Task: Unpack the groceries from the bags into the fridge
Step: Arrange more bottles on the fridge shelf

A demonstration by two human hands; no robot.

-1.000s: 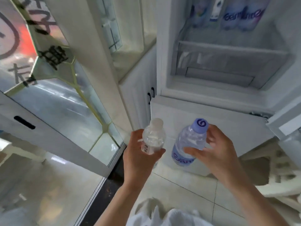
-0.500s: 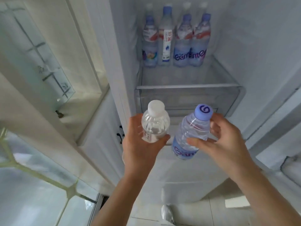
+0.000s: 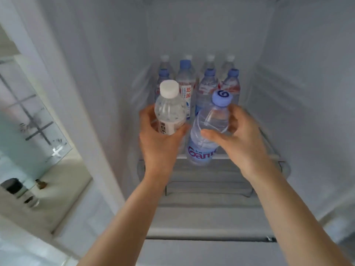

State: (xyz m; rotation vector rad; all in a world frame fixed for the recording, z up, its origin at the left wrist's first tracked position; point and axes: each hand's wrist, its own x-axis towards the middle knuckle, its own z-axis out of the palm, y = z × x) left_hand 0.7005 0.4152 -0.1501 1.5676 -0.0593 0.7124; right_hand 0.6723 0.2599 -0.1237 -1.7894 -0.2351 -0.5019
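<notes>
Clear ribbed plastic: white-capped bottle (image 3: 170, 110) in left hand's (image 3: 159, 141) grip, blue-capped bottle (image 3: 208, 129) in right hand's (image 3: 240, 139).

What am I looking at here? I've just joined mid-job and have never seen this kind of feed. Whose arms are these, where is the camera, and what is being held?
There is no machine: a person works with bare hands. The single picture comes from a wide-angle camera worn on the person's head, looking forward and down, so both forearms reach in from the bottom edge.

In front is an open fridge. At the back of its shelf stands a group of water bottles, upright in rows, mostly with blue caps.

The left hand holds a small clear bottle with a white cap, fingers curled round it. The right hand holds a larger blue-capped bottle with a blue label. Both held bottles hang over the shelf's front and are not yet set down.
</notes>
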